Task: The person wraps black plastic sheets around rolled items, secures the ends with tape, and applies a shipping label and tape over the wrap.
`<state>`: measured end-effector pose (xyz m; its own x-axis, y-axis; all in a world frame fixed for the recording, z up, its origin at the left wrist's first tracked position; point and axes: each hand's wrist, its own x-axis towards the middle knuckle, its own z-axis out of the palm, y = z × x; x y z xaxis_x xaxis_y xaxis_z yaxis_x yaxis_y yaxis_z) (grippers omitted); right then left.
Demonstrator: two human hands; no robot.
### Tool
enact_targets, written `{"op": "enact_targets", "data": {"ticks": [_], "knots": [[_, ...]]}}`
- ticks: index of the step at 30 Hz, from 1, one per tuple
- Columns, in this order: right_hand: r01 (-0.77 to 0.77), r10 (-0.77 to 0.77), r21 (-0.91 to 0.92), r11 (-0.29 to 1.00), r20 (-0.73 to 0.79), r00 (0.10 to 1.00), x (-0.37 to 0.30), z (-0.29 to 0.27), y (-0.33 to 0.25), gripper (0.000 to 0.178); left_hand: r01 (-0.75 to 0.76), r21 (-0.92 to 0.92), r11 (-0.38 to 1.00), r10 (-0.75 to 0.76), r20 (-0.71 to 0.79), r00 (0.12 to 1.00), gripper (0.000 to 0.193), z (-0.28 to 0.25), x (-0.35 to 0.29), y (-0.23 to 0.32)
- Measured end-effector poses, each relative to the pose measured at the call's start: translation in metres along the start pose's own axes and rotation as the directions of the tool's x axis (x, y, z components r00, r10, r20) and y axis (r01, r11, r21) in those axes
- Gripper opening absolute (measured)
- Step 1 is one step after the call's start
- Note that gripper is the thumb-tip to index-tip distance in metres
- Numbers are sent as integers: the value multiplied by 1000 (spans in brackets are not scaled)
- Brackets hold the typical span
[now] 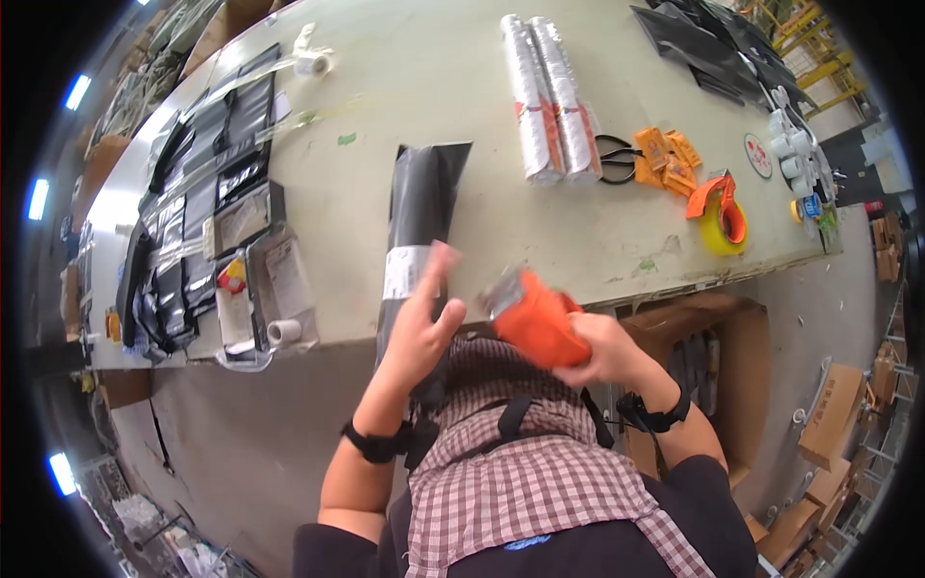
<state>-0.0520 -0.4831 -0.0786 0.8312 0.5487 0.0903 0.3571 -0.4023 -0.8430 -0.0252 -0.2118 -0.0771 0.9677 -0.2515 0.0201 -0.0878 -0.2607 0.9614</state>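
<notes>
right grip (609, 349) was clamped round the dispenser (540, 323), angled left, seemingly for reach; left grip (420, 325), thumb and fingers apart, was at the bag (422, 197), crossing the surface's (597, 246) near edge!

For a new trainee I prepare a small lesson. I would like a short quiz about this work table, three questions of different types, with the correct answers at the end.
1. Multiple choice: on which side is the hand that holds the orange hand tool? A) left B) right C) both sides
2. True or false: the yellow tape roll is to the right of the two silver rolls.
3. Fill in the missing word: the long black package bears a ____ label.

Key: 1. B, the right hand; 2. True; 3. white.
</notes>
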Motion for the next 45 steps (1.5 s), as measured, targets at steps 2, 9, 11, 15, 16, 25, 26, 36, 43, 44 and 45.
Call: {"op": "enact_targets", "data": {"ticks": [2, 9, 11, 15, 16, 25, 26, 36, 43, 44, 45], "knots": [[289, -279, -63, 955, 132, 951, 2, 15, -9, 26, 378, -337, 863, -321, 212, 923, 44, -7, -15, 10], [9, -80, 154, 988, 460, 884, 4, 53, -35, 31, 473, -545, 692, -540, 45, 841, 18, -27, -90, -20], [-247, 79, 271, 930, 510, 857, -7, 51, -25, 37, 444, -440, 781, -567, -200, 799, 18, -41, -111, -22], [-547, 395, 197, 814, 503, 769, -32, 43, 18, 43, 508, -20, 861, -392, -661, 640, 16, -76, -148, -85], [-529, 459, 4, 849, 490, 741, -28, 56, 29, 44, 542, -141, 828, -512, -583, 631, 18, -64, -141, -98], [-189, 245, -306, 933, 154, 957, 11, 128, -17, 44, 470, 316, 824, -413, -232, 880, 58, -24, -120, -93], [-182, 241, -304, 935, 170, 956, 16, 125, -36, 44, 406, 627, 665, -163, -408, 898, 60, -2, -129, -78], [-413, 345, 173, 894, 321, 882, 83, 169, -52, 39, 514, -813, 273, -741, 163, 651, 75, -67, -150, -106], [-583, 422, 279, 763, 468, 777, 23, 95, -58, 34, 341, -894, 291, -783, -17, 622, 41, -53, -149, -124], [-675, 522, 309, 670, 450, 724, 17, 85, -58, 34, 344, -894, 286, -782, -11, 623, 41, -52, -146, -120], [-650, 548, 194, 734, 397, 737, 16, 84, -51, 37, 367, -869, 332, -768, -23, 640, 41, -49, -141, -116]]}}
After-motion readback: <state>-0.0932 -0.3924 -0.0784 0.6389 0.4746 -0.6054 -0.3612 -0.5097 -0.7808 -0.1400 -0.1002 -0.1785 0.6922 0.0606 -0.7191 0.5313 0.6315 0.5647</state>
